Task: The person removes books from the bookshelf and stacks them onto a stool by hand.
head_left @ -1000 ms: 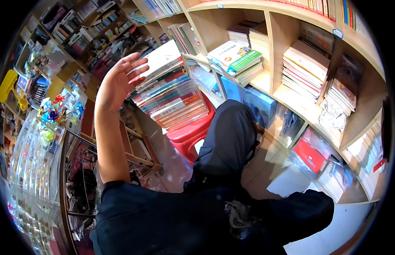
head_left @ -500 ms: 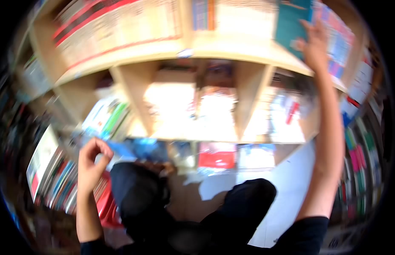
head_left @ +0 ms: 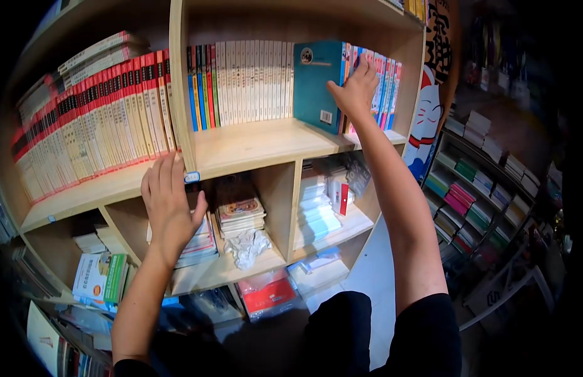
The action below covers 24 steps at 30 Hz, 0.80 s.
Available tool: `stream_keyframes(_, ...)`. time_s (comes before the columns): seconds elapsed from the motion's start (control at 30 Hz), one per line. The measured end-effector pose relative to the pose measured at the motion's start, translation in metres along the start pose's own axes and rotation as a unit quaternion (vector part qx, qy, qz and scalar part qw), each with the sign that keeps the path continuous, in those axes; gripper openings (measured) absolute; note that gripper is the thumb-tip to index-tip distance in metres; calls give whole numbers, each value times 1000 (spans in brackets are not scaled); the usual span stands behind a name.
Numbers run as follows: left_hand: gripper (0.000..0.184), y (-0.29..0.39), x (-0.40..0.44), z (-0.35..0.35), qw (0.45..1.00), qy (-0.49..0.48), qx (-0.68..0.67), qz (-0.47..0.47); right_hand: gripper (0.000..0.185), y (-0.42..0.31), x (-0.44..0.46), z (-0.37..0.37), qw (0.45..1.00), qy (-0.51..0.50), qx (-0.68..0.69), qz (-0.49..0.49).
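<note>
My right hand (head_left: 356, 87) is on the row of books at the right of the upper shelf, its thumb apart from the fingers, against a teal book (head_left: 319, 85) and the colourful spines (head_left: 382, 94) beside it. The teal book stands with its cover facing out, next to a row of pale-spined books (head_left: 253, 81). My left hand (head_left: 172, 204) is raised at the front edge of the shelf (head_left: 241, 160), fingers spread and holding nothing. Red-topped white volumes (head_left: 109, 116) fill the compartment to the left.
Lower compartments hold stacked books (head_left: 241, 215), crumpled white plastic (head_left: 247, 248) and a green-and-white book (head_left: 102, 276). A red packet (head_left: 267, 292) lies at the bottom. Another bookshelf (head_left: 473, 188) stands at the right. A book pile (head_left: 46, 339) is at the lower left.
The view has swung right and up to the upper shelf. My left hand has gone from curled fingers to spread ones by the shelf edge. My right hand stays by the teal book.
</note>
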<state>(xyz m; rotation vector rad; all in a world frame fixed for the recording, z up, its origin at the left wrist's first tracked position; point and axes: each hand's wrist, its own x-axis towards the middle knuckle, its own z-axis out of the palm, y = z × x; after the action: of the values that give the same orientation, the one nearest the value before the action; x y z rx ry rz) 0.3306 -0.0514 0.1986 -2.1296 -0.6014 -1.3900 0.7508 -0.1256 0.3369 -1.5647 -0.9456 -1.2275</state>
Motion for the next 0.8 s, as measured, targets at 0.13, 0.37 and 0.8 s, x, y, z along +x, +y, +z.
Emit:
stream_keyframes(0.13,60,-6,-6,3,1000,-13,-25,-8,90,-1,44,-3,999,19,-17,-25)
stream_keyframes(0.37,51,-5,-3,-1,999,0,-46,-16,52,9,74,6,993,-11,-44,-111)
stream_keyframes(0.8,57,-7,-6,-1,999,11,-53,-8,54,4,69,10,990,28,-47,-127)
